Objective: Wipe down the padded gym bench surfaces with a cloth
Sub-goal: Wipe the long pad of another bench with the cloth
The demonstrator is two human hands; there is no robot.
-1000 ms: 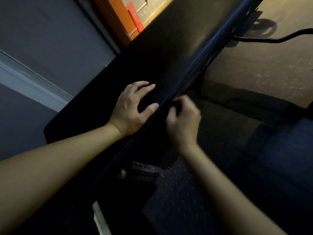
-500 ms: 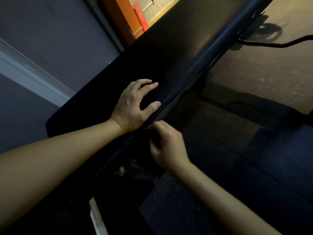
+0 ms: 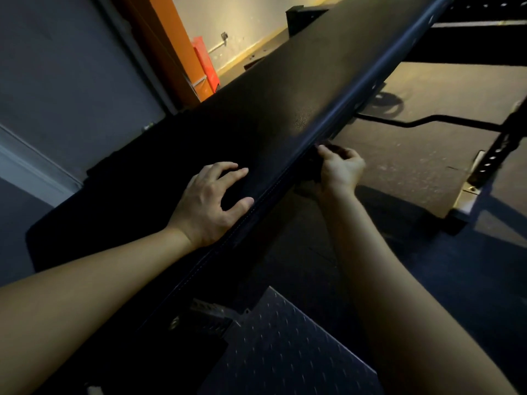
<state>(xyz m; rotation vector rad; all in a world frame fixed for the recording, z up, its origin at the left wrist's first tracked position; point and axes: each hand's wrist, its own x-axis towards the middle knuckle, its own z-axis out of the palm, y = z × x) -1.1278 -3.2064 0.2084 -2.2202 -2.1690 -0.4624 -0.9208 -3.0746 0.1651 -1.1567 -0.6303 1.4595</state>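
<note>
Two bare hands meet a black padded bench [image 3: 285, 109]: the left hand [image 3: 212, 201] rests with fingers spread on its top near the right edge, the right hand [image 3: 340, 169] curls round a dark cloth [image 3: 312, 168] against that edge's side, above speckled rubber flooring [image 3: 413, 161].

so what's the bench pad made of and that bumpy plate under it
Bench pad: looks like black vinyl or faux leather, matte and pebbled, with a stitched seam along its edge. Plate: probably metal tread plate, dull dark finish, rows of raised studs.
</note>
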